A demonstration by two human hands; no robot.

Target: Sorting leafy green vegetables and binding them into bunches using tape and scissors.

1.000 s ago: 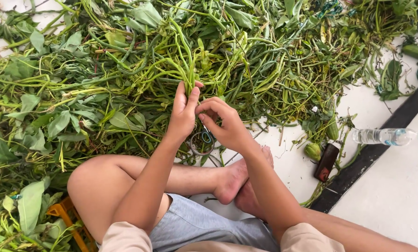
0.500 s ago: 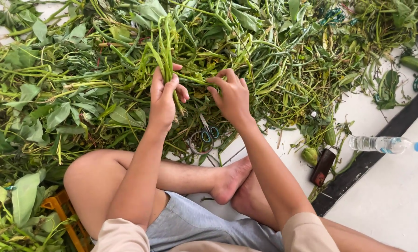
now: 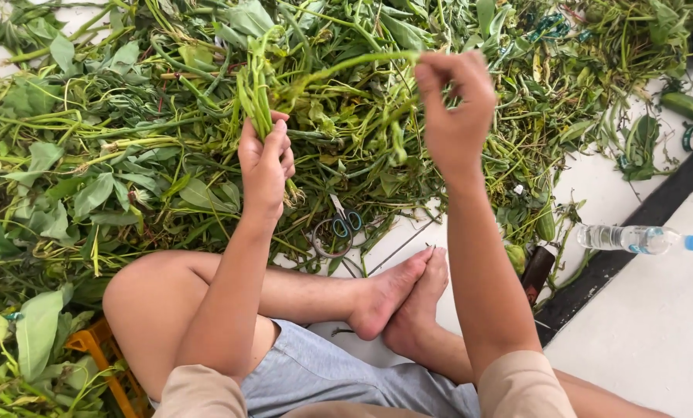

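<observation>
I sit cross-legged on a pale floor before a big heap of green vines and leaves (image 3: pixel 130 147). My left hand (image 3: pixel 265 162) is closed around a bunch of long green stems (image 3: pixel 255 85) that stand up from the fist. Raised higher to the right, my right hand (image 3: pixel 455 108) pinches the end of one long green stem (image 3: pixel 354 66), which arcs leftward toward the bunch. Scissors with teal handles (image 3: pixel 345 226) lie on the floor below both hands, just beyond my bare feet (image 3: pixel 396 298).
A clear plastic water bottle with a blue cap (image 3: pixel 640 238) lies at the right on a dark floor strip (image 3: pixel 633 232). A dark small bottle (image 3: pixel 537 271) and green gourds (image 3: pixel 688 107) sit nearby. An orange crate (image 3: pixel 102 356) is under my left knee.
Both hands have risen from the heap. The left hand has lifted with its bunch; the right hand has drawn a single stem up and to the right.
</observation>
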